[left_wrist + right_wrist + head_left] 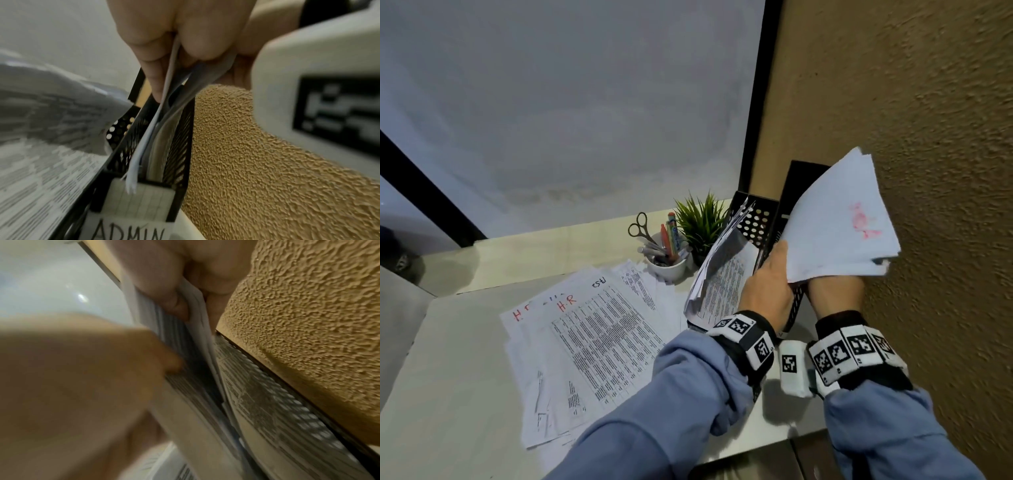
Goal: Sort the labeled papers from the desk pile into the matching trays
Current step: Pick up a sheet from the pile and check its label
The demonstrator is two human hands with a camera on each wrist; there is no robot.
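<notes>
Both hands hold one stack of white papers (839, 219) upright, red writing showing through its back sheet. My left hand (770, 277) grips its lower left edge and my right hand (834, 291) grips it from below. The stack stands over a narrow black mesh tray (179, 146) against the wall, labeled ADMIN (131, 227). In the left wrist view my fingers (156, 53) pinch the sheets (144, 146), whose lower edges reach into the tray. In the right wrist view my right fingers (185, 288) curl round the papers (201, 331), with the left hand (92, 369) close by.
A second black perforated tray (756, 219) to the left holds leaning printed sheets (722, 270). The desk pile (592, 335), some sheets marked H.R in red, is spread at the middle. A white cup with pens and scissors (664, 250) and a small plant (700, 219) stand behind. A textured brown wall (928, 137) borders the right.
</notes>
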